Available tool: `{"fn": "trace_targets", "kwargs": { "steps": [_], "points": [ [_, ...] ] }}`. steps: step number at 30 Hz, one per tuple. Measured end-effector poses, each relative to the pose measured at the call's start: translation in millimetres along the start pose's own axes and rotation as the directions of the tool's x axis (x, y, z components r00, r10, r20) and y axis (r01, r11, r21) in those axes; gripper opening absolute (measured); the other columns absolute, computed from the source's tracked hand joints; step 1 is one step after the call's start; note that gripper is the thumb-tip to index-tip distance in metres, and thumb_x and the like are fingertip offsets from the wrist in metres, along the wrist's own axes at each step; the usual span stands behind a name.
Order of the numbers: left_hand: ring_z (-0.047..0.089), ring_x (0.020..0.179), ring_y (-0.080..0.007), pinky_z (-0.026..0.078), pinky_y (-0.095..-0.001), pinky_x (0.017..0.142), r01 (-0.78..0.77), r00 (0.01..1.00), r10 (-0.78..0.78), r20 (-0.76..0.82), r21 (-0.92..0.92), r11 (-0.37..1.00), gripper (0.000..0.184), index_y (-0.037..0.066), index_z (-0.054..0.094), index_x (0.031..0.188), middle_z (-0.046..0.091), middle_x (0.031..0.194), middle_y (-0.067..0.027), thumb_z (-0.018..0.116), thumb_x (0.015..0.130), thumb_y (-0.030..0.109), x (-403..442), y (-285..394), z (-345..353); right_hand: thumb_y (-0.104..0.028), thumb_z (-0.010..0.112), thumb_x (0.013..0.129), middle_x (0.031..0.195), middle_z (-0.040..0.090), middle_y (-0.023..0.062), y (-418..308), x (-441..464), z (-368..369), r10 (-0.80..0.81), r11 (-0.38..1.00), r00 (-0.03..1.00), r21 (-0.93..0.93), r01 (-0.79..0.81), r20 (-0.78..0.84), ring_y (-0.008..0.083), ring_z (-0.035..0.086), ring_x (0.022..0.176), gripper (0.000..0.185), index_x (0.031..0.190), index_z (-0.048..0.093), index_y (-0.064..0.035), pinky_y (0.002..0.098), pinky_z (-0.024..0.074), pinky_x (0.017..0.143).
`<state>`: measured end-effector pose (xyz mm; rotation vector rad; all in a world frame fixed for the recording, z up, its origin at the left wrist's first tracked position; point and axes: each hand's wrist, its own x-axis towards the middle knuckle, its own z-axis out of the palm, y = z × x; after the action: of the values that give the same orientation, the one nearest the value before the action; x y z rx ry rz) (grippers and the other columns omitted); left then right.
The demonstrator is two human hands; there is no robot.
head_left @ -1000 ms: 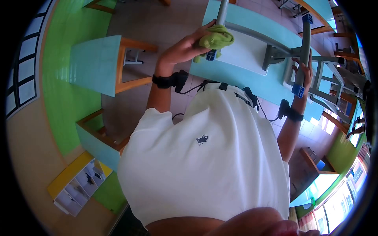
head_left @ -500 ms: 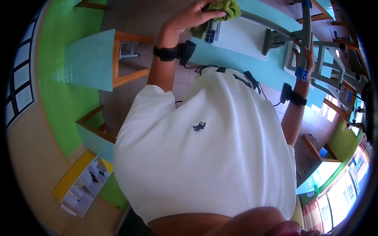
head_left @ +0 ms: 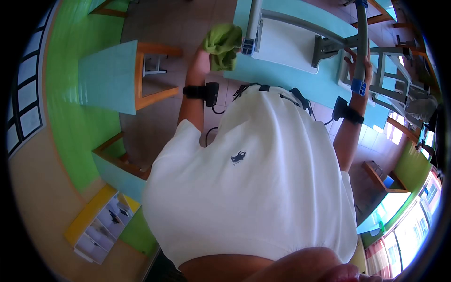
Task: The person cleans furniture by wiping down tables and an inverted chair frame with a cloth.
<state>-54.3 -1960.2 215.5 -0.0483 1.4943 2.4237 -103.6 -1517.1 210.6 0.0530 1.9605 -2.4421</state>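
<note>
My left hand (head_left: 202, 61) is shut on a crumpled green cloth (head_left: 223, 44), which hides most of its fingers. The cloth is just left of the blue-capped end of a grey metal leg (head_left: 254, 23). My right hand (head_left: 368, 71) is wrapped round a second grey metal leg (head_left: 362, 42), close above its blue cap (head_left: 358, 87). A grey crossbar (head_left: 300, 23) links the two legs. The upturned frame is over a light blue table (head_left: 263, 70), with a white panel (head_left: 286, 44) beneath the crossbar.
More grey metal frames (head_left: 399, 84) stand at the right. Blue tables with wooden edges (head_left: 110, 77) are on the left, and another (head_left: 385, 207) is at the lower right. A yellow and white shelf (head_left: 101, 223) is at the lower left. Black straps with devices circle both wrists.
My left hand with the cloth first moved up along the left leg, then came down and left, off the leg's end. My right hand stays on its leg.
</note>
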Motion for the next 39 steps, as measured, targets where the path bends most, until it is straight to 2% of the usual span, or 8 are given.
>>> {"fn": "trace_targets", "kwargs": {
  "steps": [5,9,14,17,21,25,32,39],
  "points": [
    [0.067,0.096,-0.0251,0.055,-0.0343,0.079,0.276,0.960,-0.274,-0.055,0.042,0.960,0.045,-0.004,0.051,0.128,0.064,0.111,-0.0162,0.050,0.086,0.013,6.9,-52.4,-44.1,-0.049,0.047,0.092,0.131,0.051,0.0102,65.6,-2.1,-25.8,0.034,0.957,0.995,0.290,-0.007,-0.089,0.0263,0.060,0.107,0.060,0.141,0.041,-0.0153,0.0387,0.0496,0.078],
    [0.067,0.091,-0.0200,0.055,-0.0309,0.075,0.358,0.931,-0.351,-0.103,0.455,0.816,0.036,0.003,0.056,0.124,0.065,0.108,-0.0166,0.048,0.089,0.010,31.5,-96.9,-40.3,-0.036,0.046,0.095,0.106,0.065,0.0034,141.7,-27.7,-52.8,0.648,0.604,0.728,-0.432,-0.670,-0.224,0.0180,0.063,0.088,0.040,0.129,0.055,-0.0165,0.0341,0.0469,0.071],
    [0.065,0.086,-0.0179,0.052,-0.0317,0.077,0.207,0.858,-0.480,0.183,0.731,0.650,0.032,0.009,0.061,0.119,0.065,0.103,-0.0126,0.051,0.089,0.012,60.7,-140.4,-14.1,-0.028,0.056,0.092,0.104,0.065,0.0054,144.5,-54.4,11.6,0.800,0.496,0.574,-0.730,-0.470,0.175,0.0180,0.062,0.085,0.044,0.134,0.051,-0.0178,0.0335,0.0494,0.072],
    [0.061,0.099,-0.0256,0.047,-0.0363,0.087,-0.223,0.857,-0.233,0.460,0.739,0.636,0.032,0.010,0.061,0.120,0.063,0.109,-0.0142,0.052,0.089,0.013,73.8,-161.7,12.0,-0.028,0.063,0.090,0.106,0.067,0.0117,159.5,-48.0,37.0,0.644,0.587,0.675,-0.798,-0.134,0.360,0.0254,0.063,0.091,0.058,0.143,0.041,-0.0182,0.0381,0.0494,0.083],
    [0.060,0.086,-0.0220,0.046,-0.0332,0.080,-0.262,0.817,-0.266,0.512,0.740,0.620,0.033,0.013,0.058,0.124,0.063,0.106,-0.0133,0.051,0.091,0.013,81.1,-135.5,62.5,-0.019,0.065,0.087,0.106,0.067,0.0145,182.5,-31.9,64.2,0.455,0.731,0.792,-0.678,-0.072,0.407,0.0289,0.063,0.098,0.051,0.135,0.050,-0.0137,0.0392,0.0486,0.086],
    [0.062,0.086,-0.0219,0.047,-0.0340,0.081,-0.155,0.840,-0.325,0.434,0.767,0.623,0.035,0.014,0.055,0.127,0.064,0.107,-0.0136,0.053,0.092,0.015,71.3,-129.6,66.8,-0.005,0.060,0.082,0.107,0.066,0.0170,207.3,12.1,58.7,0.337,0.815,0.668,-0.560,0.146,0.663,0.0316,0.063,0.100,0.029,0.110,0.062,-0.0033,0.0389,0.0492,0.085],
    [0.053,0.122,-0.0281,0.041,-0.0356,0.101,0.037,0.968,-0.233,0.093,0.865,0.501,0.047,0.008,0.045,0.137,0.058,0.128,-0.0155,0.052,0.090,0.013,37.2,-181.7,-65.7,-0.005,0.051,0.082,0.125,0.056,0.0228,300.7,57.7,99.2,0.052,0.599,0.885,-0.724,0.342,0.462,0.0380,0.052,0.119,0.041,0.123,0.055,-0.0034,0.0426,0.0426,0.100],
    [0.036,0.136,-0.0328,0.031,-0.0378,0.111,0.034,0.942,-0.327,0.073,0.951,0.308,0.059,0.000,0.034,0.142,0.036,0.146,-0.0234,0.053,0.087,0.012,18.1,-206.7,-93.4,-0.023,0.059,0.083,0.154,0.020,0.0195,269.0,52.6,143.8,0.427,0.247,0.787,-0.894,0.374,0.447,0.0378,0.031,0.137,0.058,0.136,0.042,-0.0045,0.0470,0.0304,0.111]
  ]
}}
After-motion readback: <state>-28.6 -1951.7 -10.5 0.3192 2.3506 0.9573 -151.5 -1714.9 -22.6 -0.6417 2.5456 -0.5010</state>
